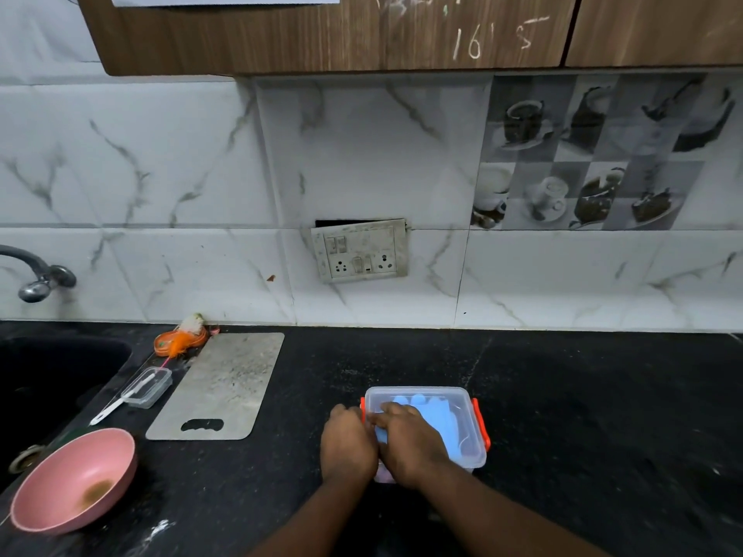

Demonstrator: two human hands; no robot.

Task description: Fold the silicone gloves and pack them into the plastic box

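1. Silicone gloves [436, 418], blue, lie inside the clear plastic box [474, 448] on the black counter [563, 396] in your head view; a bit of pink shows at the box's near edge, under your wrists.
2. Your right hand [410, 444] is spread flat, palm down, pressing the blue silicone into the box. Your left hand [347, 442] rests against the box's left wall by the orange latch [362, 410]; whether it grips anything, you cannot tell.
3. You look to be at the packing step. Next, likely tuck the stray edges below the rim so a lid could seat; no lid is in view.
4. Around you: a grey cutting board [221, 387], a small clear case [146, 387] and a pink bowl [74, 480] to the left, well apart from the box. Nothing blocks your hands.
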